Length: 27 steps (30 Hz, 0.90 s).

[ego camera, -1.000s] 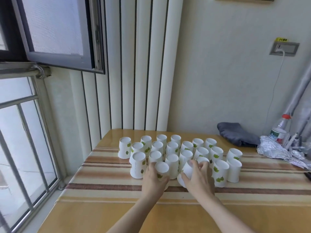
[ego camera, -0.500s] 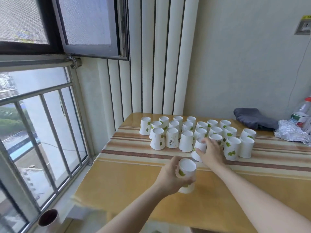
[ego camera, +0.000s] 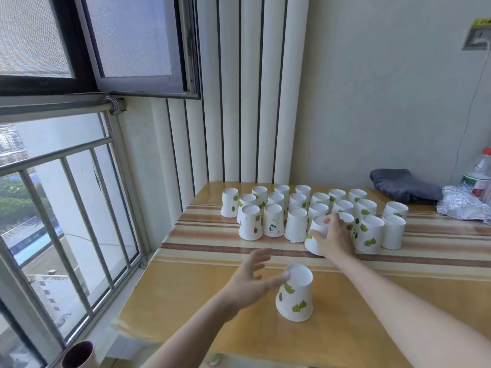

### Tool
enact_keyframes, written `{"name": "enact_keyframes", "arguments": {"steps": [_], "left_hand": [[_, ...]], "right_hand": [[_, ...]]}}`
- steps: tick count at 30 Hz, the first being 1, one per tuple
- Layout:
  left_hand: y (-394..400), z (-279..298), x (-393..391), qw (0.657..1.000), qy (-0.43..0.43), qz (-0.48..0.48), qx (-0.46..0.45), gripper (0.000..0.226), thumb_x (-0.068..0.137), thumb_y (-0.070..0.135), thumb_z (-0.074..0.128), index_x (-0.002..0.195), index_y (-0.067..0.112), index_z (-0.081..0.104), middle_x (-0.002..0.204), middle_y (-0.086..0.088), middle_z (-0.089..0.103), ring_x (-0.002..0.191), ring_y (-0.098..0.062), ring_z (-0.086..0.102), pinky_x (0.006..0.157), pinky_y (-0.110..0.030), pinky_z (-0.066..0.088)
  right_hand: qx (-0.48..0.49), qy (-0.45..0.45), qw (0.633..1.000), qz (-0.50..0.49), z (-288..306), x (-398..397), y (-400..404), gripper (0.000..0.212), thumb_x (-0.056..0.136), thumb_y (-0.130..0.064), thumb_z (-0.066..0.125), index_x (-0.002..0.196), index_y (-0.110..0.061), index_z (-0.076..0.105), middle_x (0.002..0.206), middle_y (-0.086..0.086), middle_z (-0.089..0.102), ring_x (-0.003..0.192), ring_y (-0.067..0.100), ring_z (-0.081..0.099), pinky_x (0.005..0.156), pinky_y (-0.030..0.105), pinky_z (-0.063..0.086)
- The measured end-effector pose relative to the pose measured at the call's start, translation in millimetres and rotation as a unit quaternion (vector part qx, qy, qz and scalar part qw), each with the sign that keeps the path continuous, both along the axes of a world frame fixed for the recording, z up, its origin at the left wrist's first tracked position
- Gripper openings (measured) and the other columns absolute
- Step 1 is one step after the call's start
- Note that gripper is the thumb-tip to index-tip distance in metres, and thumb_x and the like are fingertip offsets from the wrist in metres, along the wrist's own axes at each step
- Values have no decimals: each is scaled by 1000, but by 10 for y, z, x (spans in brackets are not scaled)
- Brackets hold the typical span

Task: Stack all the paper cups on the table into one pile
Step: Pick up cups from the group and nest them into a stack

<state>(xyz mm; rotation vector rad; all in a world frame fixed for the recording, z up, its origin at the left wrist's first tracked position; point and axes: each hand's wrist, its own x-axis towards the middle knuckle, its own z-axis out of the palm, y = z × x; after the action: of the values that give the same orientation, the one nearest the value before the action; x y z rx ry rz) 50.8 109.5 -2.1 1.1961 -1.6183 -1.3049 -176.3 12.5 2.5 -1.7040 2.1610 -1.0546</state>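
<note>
One white paper cup with green leaves point(ego camera: 295, 296) stands upside down, alone, near the front of the table point(ego camera: 202, 301). My left hand point(ego camera: 252, 281) is open just left of it, the thumb tip touching its top edge. Farther back, several more upside-down cups point(ego camera: 297, 227) stand in a tight cluster. My right hand point(ego camera: 332, 236) is wrapped around a tilted cup point(ego camera: 316, 235) at the front of that cluster.
A grey cloth point(ego camera: 403, 184), crumpled foil point(ego camera: 465, 203) and a plastic bottle point(ego camera: 479, 176) lie at the back right. The window with its bars point(ego camera: 66, 208) runs along the table's left edge. A dark cup point(ego camera: 78, 354) stands on the sill at lower left.
My left hand carried a cup from the cluster toward the front, set it down upside down and let go. My right hand stays on its tilted cup. The camera swung left.
</note>
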Motion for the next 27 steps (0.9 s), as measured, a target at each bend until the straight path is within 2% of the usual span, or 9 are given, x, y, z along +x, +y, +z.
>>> {"name": "enact_keyframes", "arguments": {"steps": [3, 6, 9, 11, 13, 15, 19, 23, 27], "left_hand": [[-138, 110, 40, 999, 32, 41, -5, 48, 87, 48, 59, 129, 26, 52, 126, 9, 59, 121, -8, 53, 91, -22, 44], [-226, 278, -13, 997, 21, 49, -50, 41, 89, 37, 61, 126, 22, 54, 126, 6, 61, 119, -8, 55, 91, -22, 47], [-181, 445, -103, 995, 13, 7, -97, 43, 84, 32, 69, 124, 25, 55, 129, 13, 57, 122, -4, 52, 102, -26, 43], [-114, 490, -142, 993, 9, -24, -114, 45, 82, 30, 71, 124, 27, 54, 129, 14, 57, 122, 0, 51, 102, -22, 42], [-65, 457, -147, 992, 10, -49, -120, 49, 81, 26, 74, 126, 25, 53, 128, 10, 59, 121, 1, 54, 100, -20, 46], [-24, 384, -119, 990, 4, -61, -123, 51, 80, 21, 75, 126, 25, 53, 126, 6, 61, 118, -1, 57, 101, -21, 46], [36, 182, -36, 990, -33, -50, -129, 49, 80, 21, 75, 124, 28, 54, 122, 7, 63, 119, 2, 54, 104, -24, 42], [54, -2, -3, 990, -57, -42, -122, 43, 82, 21, 72, 121, 26, 55, 120, 8, 63, 117, 0, 56, 105, -27, 44], [13, -106, -13, 991, -59, -49, -113, 41, 82, 20, 71, 119, 29, 56, 119, 9, 63, 117, -1, 56, 104, -29, 45]], "right_hand": [[-5, -39, 997, 64, 307, -68, 208, 51, 87, -31, 65, 125, -12, 37, 135, 3, 47, 116, 28, 49, 82, 35, 38], [-18, -53, 989, 140, 700, -115, 526, 61, 83, -34, 70, 132, -20, 35, 129, -11, 43, 113, 19, 47, 89, 33, 38], [-20, -72, 980, 187, 944, -105, 849, 58, 80, -34, 74, 128, -28, 42, 125, -12, 50, 110, 11, 48, 83, 24, 41], [-6, -84, 971, 222, 991, -59, 1029, 52, 78, -34, 76, 121, -31, 47, 125, -13, 52, 113, 6, 49, 75, 17, 49], [2, -58, 969, 241, 946, 10, 1146, 53, 76, -37, 77, 120, -33, 47, 127, -15, 52, 114, 4, 49, 82, 22, 51], [12, -37, 968, 247, 832, 91, 1211, 57, 76, -40, 76, 123, -31, 46, 128, -16, 51, 115, 4, 49, 89, 23, 44], [35, -47, 963, 263, 562, 236, 1249, 58, 76, -38, 77, 125, -33, 46, 127, -16, 52, 115, 4, 51, 91, 24, 47], [72, -25, 958, 277, 347, 301, 1238, 56, 75, -37, 77, 122, -36, 46, 125, -17, 54, 113, 6, 53, 88, 25, 48], [101, -13, 953, 285, 232, 301, 1204, 57, 72, -41, 78, 119, -37, 46, 125, -19, 53, 115, 5, 50, 92, 28, 48]]}}
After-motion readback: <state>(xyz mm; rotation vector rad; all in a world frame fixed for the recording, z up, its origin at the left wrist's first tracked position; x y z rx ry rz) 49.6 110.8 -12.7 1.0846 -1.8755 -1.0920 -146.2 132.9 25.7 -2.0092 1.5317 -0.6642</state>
